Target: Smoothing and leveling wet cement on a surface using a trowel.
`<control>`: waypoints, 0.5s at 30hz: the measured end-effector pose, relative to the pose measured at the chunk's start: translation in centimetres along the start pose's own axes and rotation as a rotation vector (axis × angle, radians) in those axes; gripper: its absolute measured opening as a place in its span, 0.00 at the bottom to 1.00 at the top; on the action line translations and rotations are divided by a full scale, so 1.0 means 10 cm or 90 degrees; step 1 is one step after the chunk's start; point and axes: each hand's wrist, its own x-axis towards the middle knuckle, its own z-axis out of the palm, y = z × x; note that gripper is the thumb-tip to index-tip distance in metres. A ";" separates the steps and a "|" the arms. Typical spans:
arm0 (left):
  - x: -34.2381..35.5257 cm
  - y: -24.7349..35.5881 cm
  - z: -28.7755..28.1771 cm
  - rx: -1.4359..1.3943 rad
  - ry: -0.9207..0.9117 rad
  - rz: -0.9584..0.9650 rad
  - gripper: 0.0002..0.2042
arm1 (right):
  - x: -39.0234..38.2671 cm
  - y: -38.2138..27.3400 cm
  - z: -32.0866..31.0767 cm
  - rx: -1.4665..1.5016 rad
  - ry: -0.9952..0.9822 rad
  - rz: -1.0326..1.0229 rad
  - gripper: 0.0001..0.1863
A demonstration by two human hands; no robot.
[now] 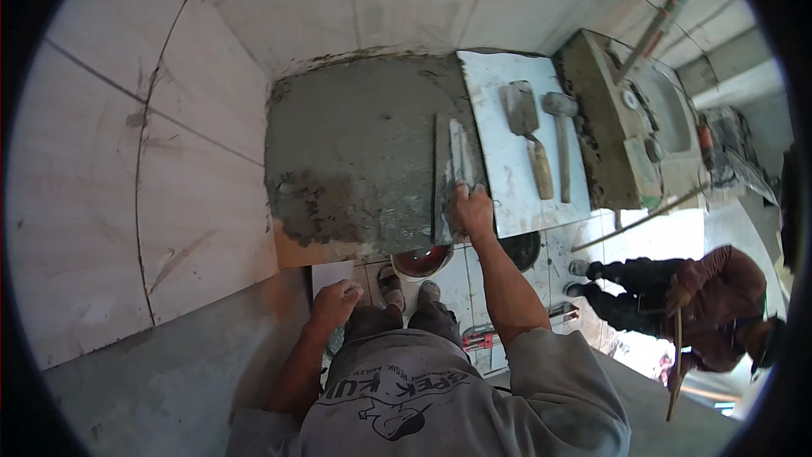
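Head view: R hand [474, 207], bare, has fingers wrapped round the near end of the handle of a long rectangular grey mortar-smeared float [446, 195], thumb side toward L; fingers pressed tog. on the grip. Float lies lengthwise, pointing away from the person, on the R part of a wet grey mortar bed [364, 127], just beside a large rectangular whitish tile [503, 190]. Bed fills the corner btwn pale wall tiles [203, 161]; its near L part is darker & rougher. L hand [338, 300] hangs low, nr the bed's front edge, well apart from float; fingers curled in, can't tell if they pinch anything. On the whitish tile: grey-bladed trowel w/ wooden handle [541, 171] & grey-headed mallet w/ pale handle [563, 152], side by side. Further R, a pale rectangular basin [668, 110]. Below the bed's edge, a round reddish-brown bucket [420, 262], partly hidden. Lower R, another person [719, 305] w/ a long wooden stick [677, 355] in hand.
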 end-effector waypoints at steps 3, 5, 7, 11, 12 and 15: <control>-0.03 -0.10 -0.01 -0.045 0.016 -0.029 0.15 | 0.15 -0.42 0.18 0.044 -0.095 -0.079 0.29; -0.10 -0.09 -0.05 -0.057 -0.009 -0.089 0.15 | -0.11 -0.84 0.43 -0.003 -0.179 -0.118 0.28; -0.19 -0.12 -0.05 -0.073 -0.033 -0.143 0.15 | -0.56 -1.12 0.65 -0.038 -0.285 -0.155 0.29; -0.18 -0.23 -0.11 -0.043 0.030 -0.065 0.14 | -1.05 -0.99 0.50 -0.107 -0.401 -0.255 0.32; -0.15 -0.19 -0.16 -0.052 0.038 -0.081 0.15 | -1.05 -0.90 0.34 -0.121 -0.399 -0.259 0.32; -0.15 -0.06 -0.30 -0.058 0.078 -0.065 0.15 | -0.93 -0.60 -0.13 -0.159 -0.333 -0.320 0.27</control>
